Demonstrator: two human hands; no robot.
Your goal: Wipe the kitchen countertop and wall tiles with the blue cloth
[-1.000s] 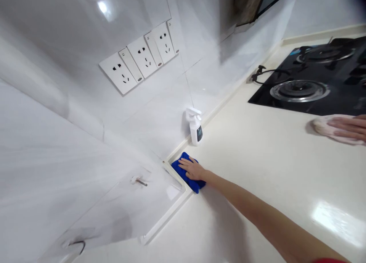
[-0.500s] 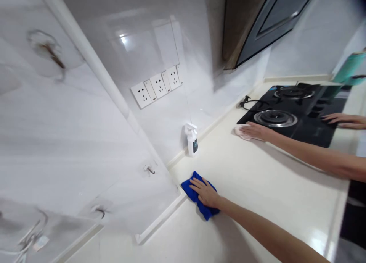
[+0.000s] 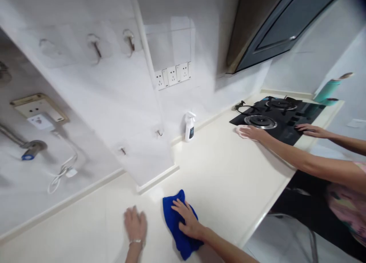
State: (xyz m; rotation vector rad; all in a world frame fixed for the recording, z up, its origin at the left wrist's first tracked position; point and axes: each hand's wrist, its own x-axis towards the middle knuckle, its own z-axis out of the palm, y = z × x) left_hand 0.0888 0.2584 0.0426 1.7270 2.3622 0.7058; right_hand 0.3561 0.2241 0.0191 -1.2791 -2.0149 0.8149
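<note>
My right hand (image 3: 188, 219) presses down on a blue cloth (image 3: 174, 217) and holds it against the white countertop (image 3: 220, 186). Its fingers lie spread across the cloth, which is partly bunched. To the left, my left hand (image 3: 135, 224) is over the counter near the wall corner, slightly blurred. It wears a bracelet, its fingers are stretched out, and nothing is in it. A white spray bottle (image 3: 190, 127) stands upright against the wall, beyond both hands. Whether my left palm touches the counter I cannot tell.
A co-worker's hand (image 3: 253, 133) rests on a pale cloth (image 3: 242, 131) beside the black gas stove (image 3: 281, 130); their other hand (image 3: 311, 130) is at the stove's front edge. A tiled wall corner (image 3: 158, 178) juts into the counter. Sockets (image 3: 172, 75) and hooks line the wall.
My view has swung left and drawn back. My left hand has come into view. My right hand and the blue cloth have moved away from the wall corner, towards me.
</note>
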